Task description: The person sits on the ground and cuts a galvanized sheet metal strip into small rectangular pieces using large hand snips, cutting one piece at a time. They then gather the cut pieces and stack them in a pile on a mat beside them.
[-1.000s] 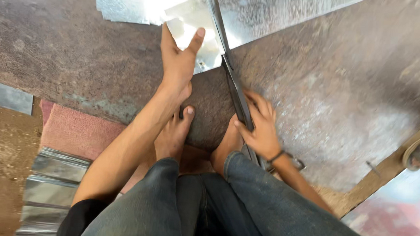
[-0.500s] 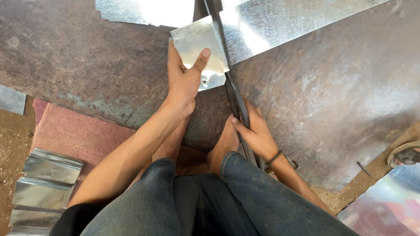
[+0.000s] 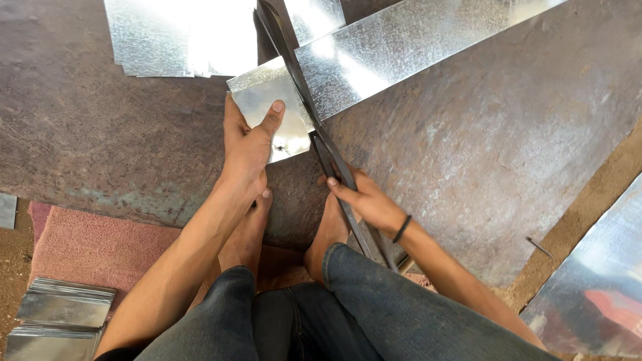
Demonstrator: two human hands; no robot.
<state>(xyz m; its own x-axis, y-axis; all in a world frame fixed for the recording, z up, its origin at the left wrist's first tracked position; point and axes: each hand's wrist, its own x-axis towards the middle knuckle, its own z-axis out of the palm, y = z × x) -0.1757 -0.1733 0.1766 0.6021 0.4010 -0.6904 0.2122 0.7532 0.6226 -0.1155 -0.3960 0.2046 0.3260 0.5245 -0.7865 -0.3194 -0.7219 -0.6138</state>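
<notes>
Left hand (image 3: 248, 144) pins the cut piece (image 3: 270, 104) at 12 o'clock; right hand (image 3: 364, 199) grips the shears (image 3: 316, 133). Risk: thumb sits beside blades, sharp edge could slice it.

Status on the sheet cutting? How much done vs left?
Done: cut galvanized pieces piled at top left, more stacked at bottom left. In hand: left hand pins a small piece at the long shears; right hand grips the handle. Left: the long strip beyond the blades is uncut.
</notes>
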